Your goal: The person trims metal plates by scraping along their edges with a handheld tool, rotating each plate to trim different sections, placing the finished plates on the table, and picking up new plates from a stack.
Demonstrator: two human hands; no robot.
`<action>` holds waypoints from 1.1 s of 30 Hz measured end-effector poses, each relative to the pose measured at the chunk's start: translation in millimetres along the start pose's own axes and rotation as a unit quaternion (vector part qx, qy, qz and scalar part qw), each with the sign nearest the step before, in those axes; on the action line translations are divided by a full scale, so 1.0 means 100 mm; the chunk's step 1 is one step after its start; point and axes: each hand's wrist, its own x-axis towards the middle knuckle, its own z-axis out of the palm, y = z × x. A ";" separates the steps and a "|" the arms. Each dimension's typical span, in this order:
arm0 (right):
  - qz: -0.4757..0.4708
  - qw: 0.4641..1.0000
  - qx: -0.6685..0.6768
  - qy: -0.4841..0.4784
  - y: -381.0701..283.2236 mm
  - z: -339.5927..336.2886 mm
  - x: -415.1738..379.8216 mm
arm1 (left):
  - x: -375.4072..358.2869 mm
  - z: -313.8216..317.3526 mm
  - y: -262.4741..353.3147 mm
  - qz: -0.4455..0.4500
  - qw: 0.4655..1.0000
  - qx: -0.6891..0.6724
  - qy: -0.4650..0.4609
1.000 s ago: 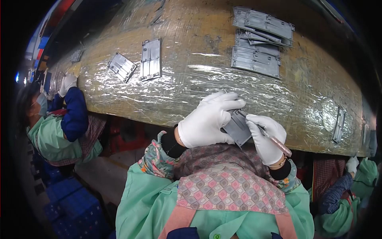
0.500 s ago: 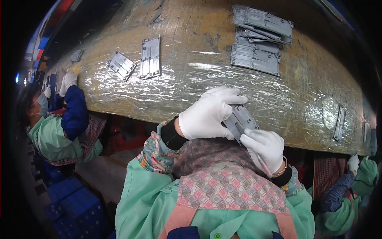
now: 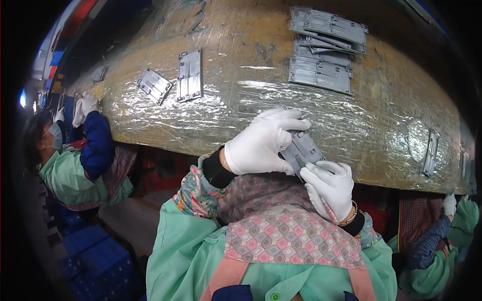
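My left hand (image 3: 266,143), in a white glove, is closed on a flat grey panel (image 3: 303,149) with ribs and small clips along its edges. The panel is tilted over the table's near edge, in front of my apron. My right hand (image 3: 331,188), gloved too, is closed at the panel's lower right edge, fingertips on its face. A slim pinkish stick-like tool (image 3: 329,211) shows under the right palm, running back toward the wrist; its tip is hidden by the fingers.
The table (image 3: 241,110) is covered in shiny, wrinkled film. Beyond my hands lies a pile of grey panels (image 3: 326,50). Two panels (image 3: 190,75) lie left, another (image 3: 430,154) far right. Co-workers sit at the left (image 3: 75,165) and right (image 3: 432,251); blue crates (image 3: 100,256) stand below.
My right hand has shifted slightly left and turned on the panel, showing more of the pinkish tool. My left hand keeps its hold. The left co-worker's hands have moved a little.
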 end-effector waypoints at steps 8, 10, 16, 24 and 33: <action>0.007 0.999 -0.025 0.023 0.02 -0.01 0.11 | 0.03 0.01 -0.06 -0.007 1.000 -0.019 -0.016; 0.002 0.999 -0.031 0.018 0.02 -0.01 0.18 | 0.02 0.01 -0.05 0.021 1.000 0.017 0.001; -0.007 1.000 -0.029 -0.010 0.02 -0.09 0.15 | 0.03 0.01 -0.06 -0.012 0.999 -0.042 -0.005; -0.008 1.000 -0.019 0.016 0.01 0.00 0.27 | 0.03 0.00 -0.03 -0.013 0.999 -0.037 0.016; -0.015 1.000 -0.009 0.021 0.03 -0.05 0.20 | 0.00 0.04 -0.07 0.006 1.000 -0.007 0.017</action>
